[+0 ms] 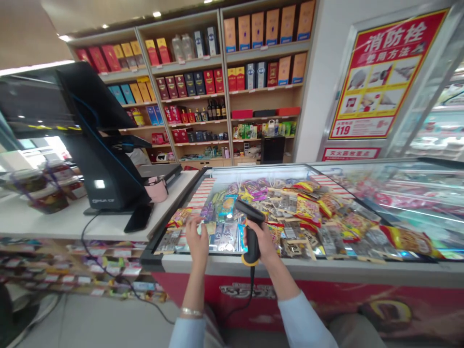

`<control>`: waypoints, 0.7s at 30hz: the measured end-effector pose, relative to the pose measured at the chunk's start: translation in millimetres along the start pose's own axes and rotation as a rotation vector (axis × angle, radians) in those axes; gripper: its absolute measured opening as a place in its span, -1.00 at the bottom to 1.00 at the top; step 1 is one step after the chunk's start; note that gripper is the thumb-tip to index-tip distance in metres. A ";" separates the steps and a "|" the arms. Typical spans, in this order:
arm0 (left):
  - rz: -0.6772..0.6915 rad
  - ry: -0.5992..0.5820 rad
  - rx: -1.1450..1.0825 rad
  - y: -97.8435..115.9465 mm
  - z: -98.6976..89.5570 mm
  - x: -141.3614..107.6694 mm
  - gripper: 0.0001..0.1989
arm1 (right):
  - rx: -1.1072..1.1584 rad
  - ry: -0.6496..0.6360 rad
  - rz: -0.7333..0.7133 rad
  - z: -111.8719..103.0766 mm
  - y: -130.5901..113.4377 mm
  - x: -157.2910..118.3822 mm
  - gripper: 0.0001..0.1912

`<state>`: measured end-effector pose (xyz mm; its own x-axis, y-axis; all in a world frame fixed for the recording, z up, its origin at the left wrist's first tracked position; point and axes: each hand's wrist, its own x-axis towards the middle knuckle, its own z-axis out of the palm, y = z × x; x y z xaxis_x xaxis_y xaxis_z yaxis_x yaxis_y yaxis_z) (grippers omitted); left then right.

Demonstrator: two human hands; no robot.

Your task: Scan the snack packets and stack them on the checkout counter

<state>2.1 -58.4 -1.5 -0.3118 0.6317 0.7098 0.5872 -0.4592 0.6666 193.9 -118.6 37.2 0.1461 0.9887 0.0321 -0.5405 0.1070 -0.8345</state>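
Observation:
My right hand (264,241) is wrapped round the grip of a black barcode scanner (252,215). The scanner's head tilts up to the left, and its cable hangs from the yellow-edged base. To the left, my left hand (196,241) hovers over the near left part of the freezer's glass top, fingers loosely curled and apart. A small pale patch shows by its fingertips; I cannot tell what it is. Around both hands lie many snack packets (308,210), among them purple, blue and red-yellow bags. A red-and-yellow packet (179,217) lies just left of my left hand.
On the white counter (174,203) at left stand a black checkout terminal (105,145), a pink container (156,189), a dark phone (139,217) and lidded tubs (47,195). A cable (126,285) loops down toward the floor. Shelves of boxes (208,82) line the back wall.

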 end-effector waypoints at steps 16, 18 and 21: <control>0.020 -0.513 -0.376 133.7 121.3 -39.5 -0.83 | 0.054 0.299 -0.216 -133.7 -85.0 -38.2 -0.67; 0.012 -0.513 -0.392 138.8 129.3 -37.3 -0.82 | 0.047 0.326 -0.241 -146.0 -92.9 -38.3 -0.67; 0.001 -0.545 -0.416 141.8 141.7 -34.7 -0.82 | 0.024 0.354 -0.272 -162.3 -108.3 -37.3 -0.66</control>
<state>202.1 -57.0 36.1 0.1735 0.8051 0.5672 0.2180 -0.5930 0.7751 381.5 -184.0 37.1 0.5579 0.8281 0.0552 -0.4613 0.3647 -0.8088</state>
